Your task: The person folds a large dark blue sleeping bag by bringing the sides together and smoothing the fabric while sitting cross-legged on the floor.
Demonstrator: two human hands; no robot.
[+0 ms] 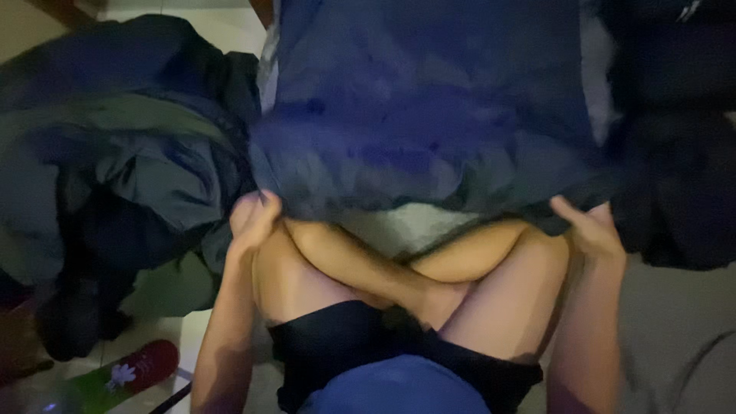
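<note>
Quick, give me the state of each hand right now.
Left hand: closed, gripping the near edge of the blue cloth.
Right hand: closed, gripping the same cloth's edge.

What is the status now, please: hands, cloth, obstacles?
Left hand and right hand grip blue cloth by its near edge. Dark clothes pile lies at left.

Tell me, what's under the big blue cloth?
Under the big blue cloth, held up by the left hand and right hand, a pale speckled surface peeks out above crossed bare legs. The rest is covered.
</note>
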